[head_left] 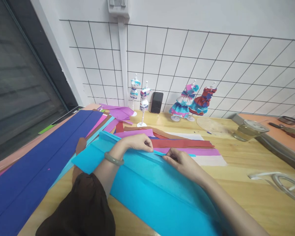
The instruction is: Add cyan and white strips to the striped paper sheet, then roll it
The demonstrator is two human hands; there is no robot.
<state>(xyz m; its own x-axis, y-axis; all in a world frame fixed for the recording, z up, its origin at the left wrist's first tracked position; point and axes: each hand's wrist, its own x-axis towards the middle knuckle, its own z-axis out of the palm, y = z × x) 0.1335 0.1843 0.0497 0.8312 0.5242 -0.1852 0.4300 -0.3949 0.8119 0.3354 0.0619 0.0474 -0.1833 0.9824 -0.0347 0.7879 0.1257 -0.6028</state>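
A large sheet of light blue crepe paper (147, 190), creased lengthwise, lies across the table in front of me. My left hand (141, 142), a green bangle on its wrist, is closed on the sheet's far edge in a pinch. Just to the right, my right hand (182, 162) is closed at the same edge. A thin dark sliver shows between the two hands; whether it is a blade or a gap in the paper, I cannot tell. A narrow blue strip (192, 155) sticks out beyond my right fingers.
Dark blue paper (51, 157) covers the left side. Red (186, 143) and purple strips (204, 151) lie behind the sheet. Several small dress forms (144, 104) and a phone (156, 102) stand by the wall. At right are a lidded cup (250, 130) and a white cable (285, 182).
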